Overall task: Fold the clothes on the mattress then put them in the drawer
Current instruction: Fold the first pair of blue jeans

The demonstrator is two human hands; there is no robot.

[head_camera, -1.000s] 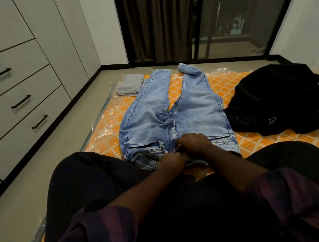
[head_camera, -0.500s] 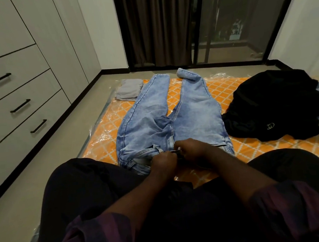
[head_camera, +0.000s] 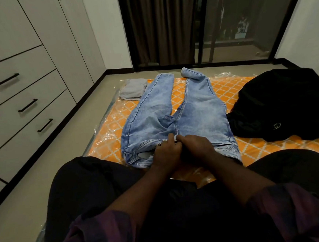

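At my far left the drawers stand closed along the wall; on the orange mattress, near its far left corner, a folded grey cloth lies just beside one leg of the jeans; the jeans lie flat, legs pointing away from me, waistband nearest my knees; my left hand and right hand meet at the fly, touching, fingers curled and pinching the denim; further right a heap of black clothes sits just beside the jeans.
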